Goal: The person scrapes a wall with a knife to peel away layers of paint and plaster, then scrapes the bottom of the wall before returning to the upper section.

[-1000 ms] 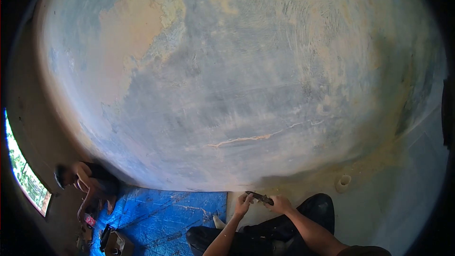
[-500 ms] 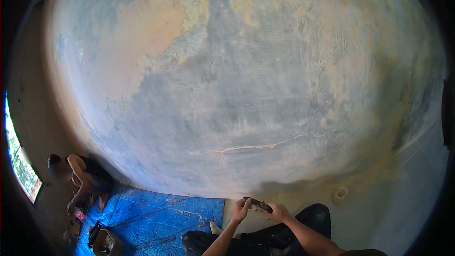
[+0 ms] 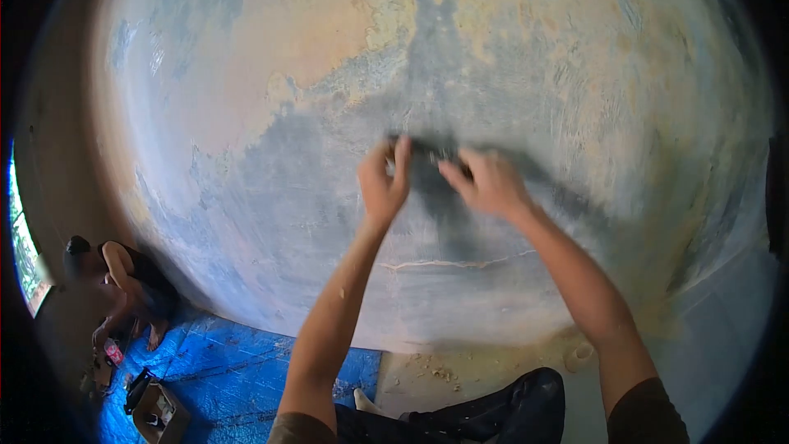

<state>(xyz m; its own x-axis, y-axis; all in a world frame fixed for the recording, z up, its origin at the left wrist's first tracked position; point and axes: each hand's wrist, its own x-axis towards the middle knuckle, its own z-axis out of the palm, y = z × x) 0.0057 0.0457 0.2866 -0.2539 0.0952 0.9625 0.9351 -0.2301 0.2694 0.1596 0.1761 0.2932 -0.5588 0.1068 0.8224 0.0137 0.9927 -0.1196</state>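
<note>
Both my arms are raised in front of a weathered wall [image 3: 427, 57] with patchy blue and tan paint. My left hand [image 3: 383, 180] and my right hand [image 3: 486, 182] each grip one end of a dark flat scraper [image 3: 429, 150], held crosswise against the wall at about chest height. The tool is blurred by motion, and its blade is partly hidden by my fingers. A thin crack [image 3: 448, 263] runs across the wall just below my hands.
My dark-trousered knee [image 3: 518, 407] is at the bottom. A blue tarp [image 3: 238, 362] covers the floor to the left, where another person [image 3: 123, 279] crouches by the wall. A small open box [image 3: 156, 411] lies on the tarp. A window [image 3: 20, 255] glows far left. Paint chips [image 3: 431, 370] litter the floor.
Both hands have risen with the scraper from floor level near my knee up to the wall's middle. The view has tilted, so the crouching person sits lower left.
</note>
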